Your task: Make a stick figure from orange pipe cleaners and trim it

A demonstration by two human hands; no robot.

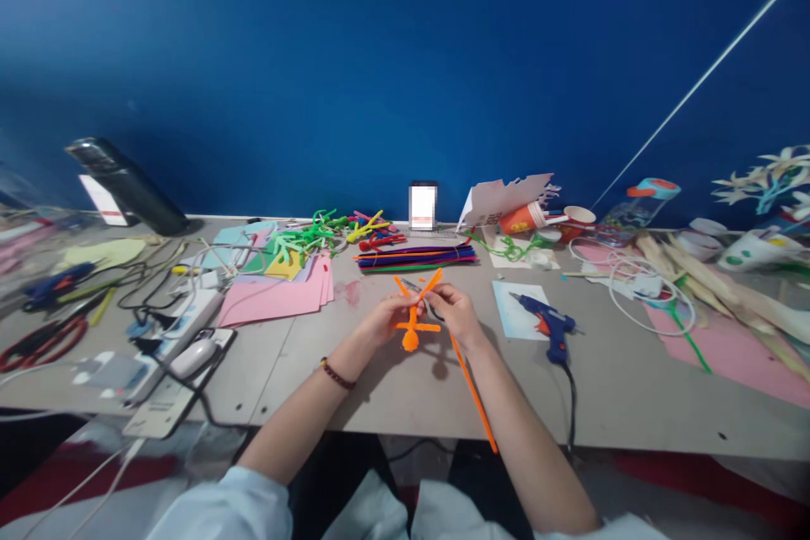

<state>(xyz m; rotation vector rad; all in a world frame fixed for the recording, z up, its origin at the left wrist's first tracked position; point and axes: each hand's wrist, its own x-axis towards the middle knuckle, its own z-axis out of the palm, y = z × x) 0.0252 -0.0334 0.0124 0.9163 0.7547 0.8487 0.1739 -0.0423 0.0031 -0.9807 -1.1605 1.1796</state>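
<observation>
An orange pipe-cleaner figure hangs head down between my hands, with a round head, short crosswise arms and two spread legs. My left hand is closed, pinching it near the legs. My right hand is closed at its other side, and a long orange pipe cleaner trails down from it towards the table's front edge. Fingers hide where that strip joins the figure. Behind the fingers lies a tool that looks like scissors, mostly covered. Just beyond sits a tied bundle of coloured pipe cleaners.
On the right, a blue glue gun rests partly on a pale card. Pink paper, a power strip and cables lie left. A lit phone leans against the blue wall. A dark bottle leans at far left.
</observation>
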